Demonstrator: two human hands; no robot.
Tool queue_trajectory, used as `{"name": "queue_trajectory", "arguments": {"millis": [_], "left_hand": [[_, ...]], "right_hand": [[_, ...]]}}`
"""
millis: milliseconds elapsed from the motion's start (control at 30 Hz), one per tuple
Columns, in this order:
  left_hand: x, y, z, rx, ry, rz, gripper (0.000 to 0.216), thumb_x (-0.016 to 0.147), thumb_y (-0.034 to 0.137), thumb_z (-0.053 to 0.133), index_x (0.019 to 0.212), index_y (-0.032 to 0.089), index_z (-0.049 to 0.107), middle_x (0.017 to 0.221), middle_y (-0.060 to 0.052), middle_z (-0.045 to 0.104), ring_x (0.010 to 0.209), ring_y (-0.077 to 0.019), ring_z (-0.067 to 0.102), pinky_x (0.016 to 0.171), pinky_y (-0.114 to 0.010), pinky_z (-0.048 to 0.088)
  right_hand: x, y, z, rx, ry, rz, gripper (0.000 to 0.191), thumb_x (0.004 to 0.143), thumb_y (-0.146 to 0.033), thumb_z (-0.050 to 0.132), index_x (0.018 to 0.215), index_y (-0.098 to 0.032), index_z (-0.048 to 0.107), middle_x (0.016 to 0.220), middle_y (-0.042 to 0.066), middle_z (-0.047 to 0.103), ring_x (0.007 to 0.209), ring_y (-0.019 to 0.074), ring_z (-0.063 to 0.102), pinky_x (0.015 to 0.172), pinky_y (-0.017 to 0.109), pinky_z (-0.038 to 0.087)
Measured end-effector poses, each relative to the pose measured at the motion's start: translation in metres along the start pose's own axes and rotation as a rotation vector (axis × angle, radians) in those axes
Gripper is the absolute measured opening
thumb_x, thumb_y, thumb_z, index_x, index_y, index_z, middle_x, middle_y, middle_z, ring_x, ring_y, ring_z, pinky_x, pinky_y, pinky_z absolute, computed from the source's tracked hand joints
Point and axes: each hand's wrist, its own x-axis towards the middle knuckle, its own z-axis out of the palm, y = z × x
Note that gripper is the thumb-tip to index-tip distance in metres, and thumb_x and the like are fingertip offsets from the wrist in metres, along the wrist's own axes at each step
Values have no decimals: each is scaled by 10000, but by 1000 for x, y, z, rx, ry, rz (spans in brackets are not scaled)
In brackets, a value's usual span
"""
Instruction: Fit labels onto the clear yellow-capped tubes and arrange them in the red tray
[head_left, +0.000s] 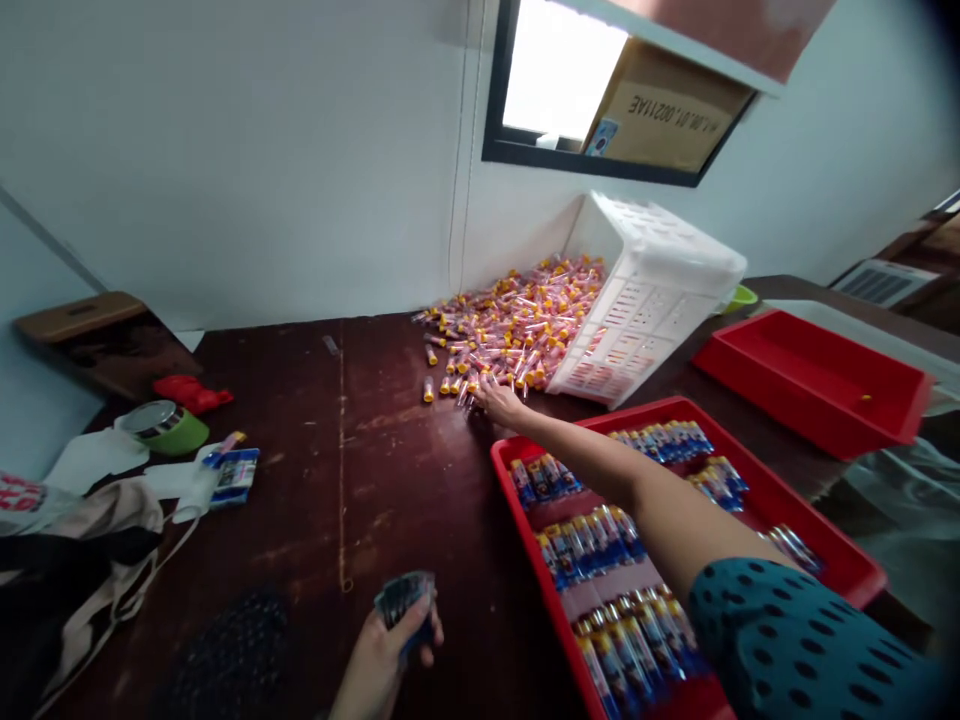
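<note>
My right hand (496,399) reaches far forward across the dark wooden table (360,480). Its fingers are down among the nearest tubes of a big pile of small pink tubes with yellow caps (517,320); whether it grips any is hidden. The pile spills out of a tipped white plastic basket (652,290). Near the front edge my left hand (386,650) is closed around a small stack of dark blue packets (403,597). A red tray (832,555) beneath my right arm holds rows of tubes packed in blue wrappers (592,540).
A second, nearly empty red tray (814,375) lies at the right. At the left lie a green-rimmed tape roll (163,427), a red object (191,393), a blue packet (234,472), cloth and a bag (82,540). A cardboard box (664,110) sits on a shelf above.
</note>
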Motion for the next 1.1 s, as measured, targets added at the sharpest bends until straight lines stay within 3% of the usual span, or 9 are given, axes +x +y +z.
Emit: {"name": "queue_trajectory", "arguments": {"millis": [167,367,500,633,733,800,933,1000,1100], "left_hand": [[-2,11,14,-76,-60,-21,356,698,432,797,890,144,711,770,-59,685,713,-179,633,563,-256,506],[-13,6,20,-84,-79,-38,343,718,428,781,876,135,697,723,-50,675,642,-177,635,484,-236,460],[-22,5,17,-82,-88,-10,336,732,417,779,896,132,712,754,-56,689,664,-174,644,510,-240,488],[-27,8,11,-186,-19,5,403,751,429,768,1038,151,716,832,-69,727,759,-185,681,623,-259,549],[-27,10,9,-237,34,-12,410,715,408,801,1006,131,722,877,-105,755,807,-218,709,681,-293,575],[-25,9,11,-221,40,10,381,680,381,828,931,114,725,849,-112,758,791,-231,715,662,-300,580],[-23,6,24,-164,95,132,356,606,323,865,854,125,705,757,-53,731,666,-195,688,514,-254,536],[-25,3,35,-169,146,186,341,568,293,878,798,144,676,734,-16,709,637,-179,668,484,-249,524],[-32,1,52,-195,140,234,322,562,251,873,777,163,650,731,23,680,673,-160,650,541,-262,552]], "right_hand": [[6,-12,14,-6,-16,-108,447,952,-62,312,1373,-80,462,1370,247,475,1143,304,554,1030,492,369],[5,-11,10,131,15,-116,403,923,-43,337,1276,-38,533,1355,247,488,1149,289,514,1109,541,235],[-3,-8,-10,316,94,-60,352,889,-76,424,1201,-108,586,1316,191,535,1053,242,556,1040,463,363],[-18,-12,-36,566,158,11,309,951,-189,340,1131,-132,584,950,112,639,732,167,592,712,301,502],[-53,-28,-45,772,103,-44,421,1004,-307,191,1085,-144,571,735,33,585,510,106,486,499,209,422],[-93,-45,-46,890,15,-126,443,1009,-409,222,1052,-153,580,714,15,582,473,85,457,462,187,388],[-184,-83,-51,1055,-210,-372,380,939,-494,489,962,-152,653,793,30,632,609,97,558,564,194,446],[-217,-99,-54,1053,-204,-448,331,913,-458,571,915,-144,676,831,34,620,686,107,565,632,206,452],[-241,-113,-55,1003,-106,-464,247,882,-386,643,843,-143,671,821,24,591,709,113,545,658,216,435]]}}
